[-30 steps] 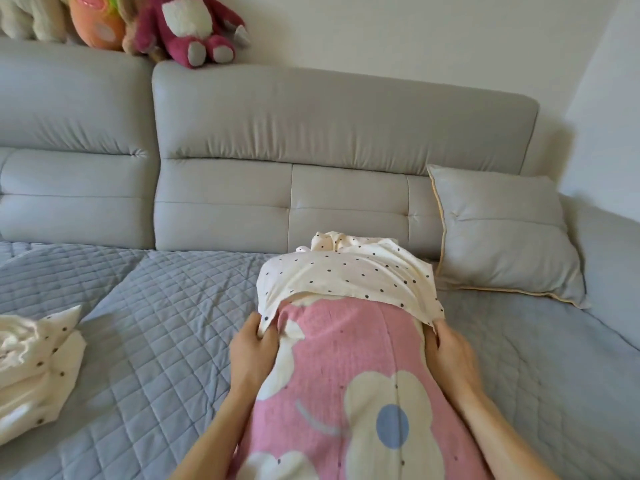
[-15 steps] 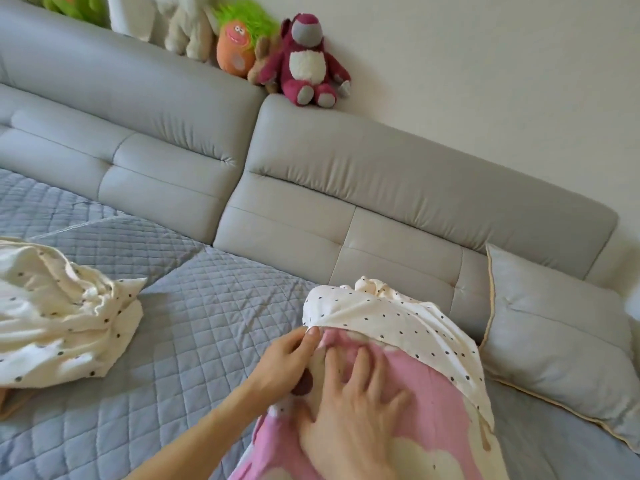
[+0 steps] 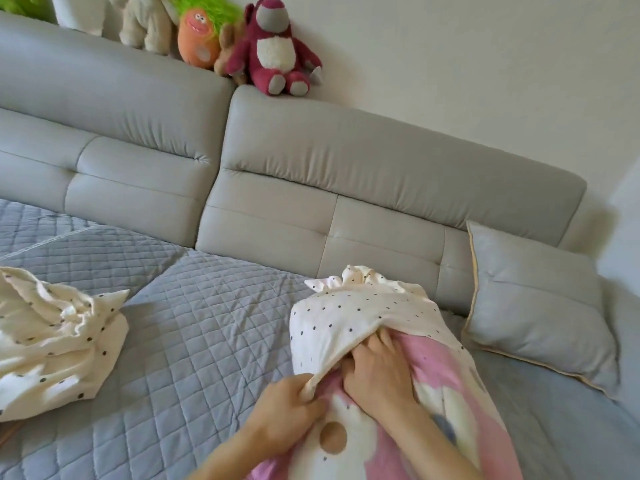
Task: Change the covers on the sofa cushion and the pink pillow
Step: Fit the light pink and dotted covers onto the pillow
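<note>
The pink pillow (image 3: pixel 446 386) with white flowers lies lengthwise in front of me on the sofa seat. A cream cover with dark dots (image 3: pixel 349 317) is pulled over its far end. My left hand (image 3: pixel 287 407) pinches the cover's open hem at the lower left. My right hand (image 3: pixel 377 368) lies flat on the pillow, its fingertips tucked under the hem. A grey sofa cushion (image 3: pixel 533 306) with yellow piping leans against the backrest to the right.
A second cream dotted cover (image 3: pixel 59 341) lies crumpled on the quilted grey seat (image 3: pixel 194 341) at left. Several plush toys, one a dark red bear (image 3: pixel 277 53), sit on top of the grey backrest (image 3: pixel 381 174).
My right hand left the pillow's right side, moved onto its top and slid its fingers under the hem. My left hand now pinches the hem lower. The view swung left.
</note>
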The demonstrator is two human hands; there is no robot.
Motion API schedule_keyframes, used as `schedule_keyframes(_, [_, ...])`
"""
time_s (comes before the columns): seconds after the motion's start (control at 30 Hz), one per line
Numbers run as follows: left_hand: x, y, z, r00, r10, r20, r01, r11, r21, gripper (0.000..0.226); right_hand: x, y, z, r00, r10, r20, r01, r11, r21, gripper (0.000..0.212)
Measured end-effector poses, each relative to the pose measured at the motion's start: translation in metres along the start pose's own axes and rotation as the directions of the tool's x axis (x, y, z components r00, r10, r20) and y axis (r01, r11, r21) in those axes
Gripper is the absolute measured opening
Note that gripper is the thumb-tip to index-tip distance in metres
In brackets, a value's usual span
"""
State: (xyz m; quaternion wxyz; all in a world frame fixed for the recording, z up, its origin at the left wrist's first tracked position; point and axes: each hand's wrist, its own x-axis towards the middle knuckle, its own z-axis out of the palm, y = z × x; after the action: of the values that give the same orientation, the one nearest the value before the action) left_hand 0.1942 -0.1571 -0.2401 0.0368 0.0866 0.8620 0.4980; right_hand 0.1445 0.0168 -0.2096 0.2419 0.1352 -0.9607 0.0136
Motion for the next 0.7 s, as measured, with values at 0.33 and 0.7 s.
schedule_keyframes(0.33, [0.005,0.033,-0.001,0.946,0.144,-0.29,-0.056,0.954,0.293,0.029,-0.079,0.082,-0.057,0.902,0.418,-0.111,-0.219,0.663,0.716,0.011])
schedule_keyframes(0.7, [0.123,0.167,0.08,0.861,0.458,0.22,-0.437,0.445,0.782,0.046,-0.123,0.184,-0.052,0.526,0.476,0.704,-0.79,-0.032,0.612,0.076])
